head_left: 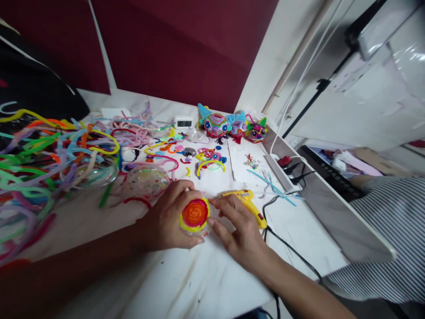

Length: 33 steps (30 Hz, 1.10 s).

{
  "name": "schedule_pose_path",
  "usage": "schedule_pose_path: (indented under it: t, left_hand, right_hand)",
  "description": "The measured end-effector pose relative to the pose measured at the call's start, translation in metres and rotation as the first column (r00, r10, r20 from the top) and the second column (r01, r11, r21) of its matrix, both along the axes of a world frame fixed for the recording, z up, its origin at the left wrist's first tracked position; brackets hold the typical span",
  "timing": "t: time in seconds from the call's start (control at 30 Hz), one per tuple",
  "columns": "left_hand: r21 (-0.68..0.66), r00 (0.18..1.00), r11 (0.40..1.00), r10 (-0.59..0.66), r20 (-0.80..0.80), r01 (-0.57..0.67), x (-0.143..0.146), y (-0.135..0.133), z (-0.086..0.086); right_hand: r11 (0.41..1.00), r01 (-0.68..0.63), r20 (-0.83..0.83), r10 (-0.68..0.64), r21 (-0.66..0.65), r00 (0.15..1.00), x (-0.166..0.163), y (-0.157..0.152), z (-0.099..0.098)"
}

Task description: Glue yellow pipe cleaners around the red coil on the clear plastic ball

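Note:
A round coil of pipe cleaners point(195, 212), orange in the middle with a pink ring and a yellow outer ring, sits on what looks like a clear plastic ball. My left hand point(166, 219) is closed around this ball from the left, thumb below and fingers above. From the right, my right hand point(237, 226) has its thumb and index fingertips at the coil's yellow edge, pressing on the yellow pipe cleaner. Just behind that hand lies a yellow hot glue gun point(247, 201), its nozzle pointing left. The ball's underside is hidden.
Loose pipe cleaners point(66, 155) heap up on the left. Decorated animal heads point(217, 125) stand at the back, beside a small digital clock point(183, 122). A power strip point(282, 173) runs along the right board, with a black cable point(292, 250) below. A person in a striped garment point(392, 235) is at right.

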<state>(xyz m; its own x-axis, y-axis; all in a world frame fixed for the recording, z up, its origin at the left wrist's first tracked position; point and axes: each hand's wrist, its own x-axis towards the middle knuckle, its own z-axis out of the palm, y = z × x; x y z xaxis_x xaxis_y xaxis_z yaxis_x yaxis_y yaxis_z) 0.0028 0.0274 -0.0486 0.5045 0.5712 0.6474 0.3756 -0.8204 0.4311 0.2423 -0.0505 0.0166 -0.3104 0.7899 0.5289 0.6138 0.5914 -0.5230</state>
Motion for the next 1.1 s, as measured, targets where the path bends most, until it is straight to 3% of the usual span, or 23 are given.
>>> schedule_pose_path:
  t: [0.23, 0.77, 0.93, 1.1]
  left_hand:
    - [-0.024, 1.000, 1.000, 0.005, -0.015, -0.005, 0.001, -0.001, 0.003]
    - [-0.108, 0.993, 0.991, 0.074, -0.089, -0.083, 0.006, 0.005, -0.004]
    - [-0.078, 0.991, 0.996, 0.027, -0.129, -0.037, 0.003, 0.005, 0.002]
    - [-0.134, 0.991, 0.989, 0.048, -0.123, -0.065, 0.002, 0.006, -0.005]
  right_hand:
    - [0.999, 0.006, 0.095, -0.011, 0.049, 0.995, 0.000, 0.004, -0.003]
    - [0.999, 0.006, 0.159, 0.002, -0.050, 0.987, 0.000, 0.014, -0.006]
    - [0.999, 0.012, 0.208, -0.001, -0.051, 0.978, -0.002, 0.017, -0.003]
    - [0.998, 0.019, 0.278, -0.002, -0.060, 0.961, -0.004, 0.020, 0.000]
